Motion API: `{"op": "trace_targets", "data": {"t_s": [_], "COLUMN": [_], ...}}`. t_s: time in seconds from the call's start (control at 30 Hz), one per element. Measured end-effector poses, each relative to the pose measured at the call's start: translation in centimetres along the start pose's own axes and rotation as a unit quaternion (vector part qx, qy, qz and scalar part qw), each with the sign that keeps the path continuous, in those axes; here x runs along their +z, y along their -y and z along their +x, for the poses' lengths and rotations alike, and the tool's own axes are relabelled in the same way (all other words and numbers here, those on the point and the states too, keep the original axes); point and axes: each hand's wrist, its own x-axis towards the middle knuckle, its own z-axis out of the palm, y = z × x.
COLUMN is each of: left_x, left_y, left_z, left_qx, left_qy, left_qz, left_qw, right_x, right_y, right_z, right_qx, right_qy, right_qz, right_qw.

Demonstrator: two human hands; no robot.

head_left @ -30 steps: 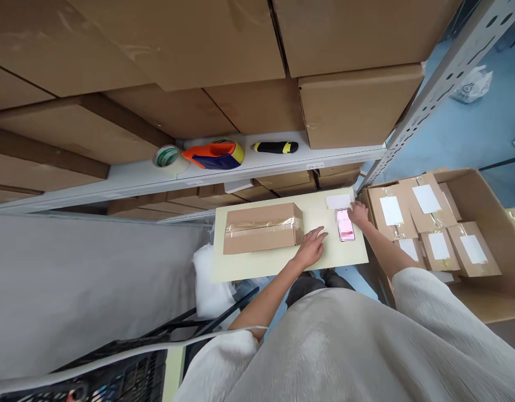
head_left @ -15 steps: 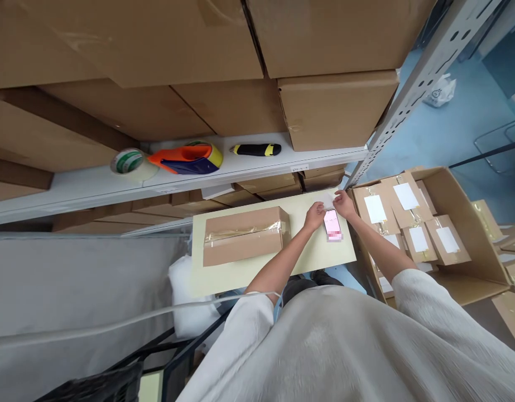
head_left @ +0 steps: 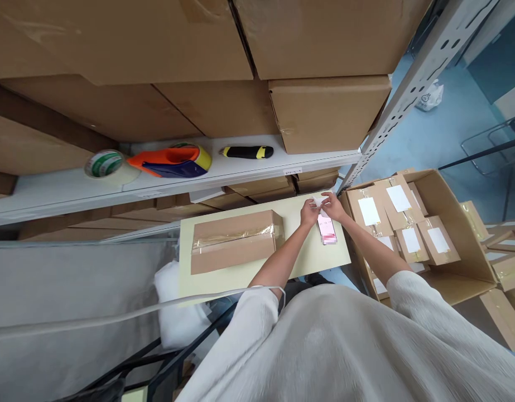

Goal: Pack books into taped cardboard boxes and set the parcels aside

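Over the pale table [head_left: 294, 219], the left hand [head_left: 309, 213] and right hand [head_left: 333, 207] have come close, pinching the white paper [head_left: 319, 201], so the taped box [head_left: 234, 245] waits

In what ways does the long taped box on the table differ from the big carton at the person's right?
The long box is closed, with shiny tape along it; the big carton is open and holds smaller boxes. The long box lies on the table, while the big carton is beside it. The big carton is larger than the long box. Both are brown cardboard.
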Motion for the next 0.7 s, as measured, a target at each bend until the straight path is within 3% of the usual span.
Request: {"op": "trace_targets", "data": {"t_s": [0.53, 0.7], "left_x": [-1.5, -2.6], "left_y": [-0.3, -0.1], "left_z": [-0.2, -0.3], "left_qx": [0.062, 0.101], "left_qy": [0.013, 0.003], "left_qz": [0.046, 0.082], "left_qw": [0.997, 0.991], "right_x": [-0.1, -1.0], "right_y": [-0.1, -0.4], "right_z": [0.0, -0.4], "right_qx": [-0.062, -0.109], "right_qy": [0.011, 0.001], "right_qz": [-0.161, -0.277], "right_qw": [0.985, 0.955]}}
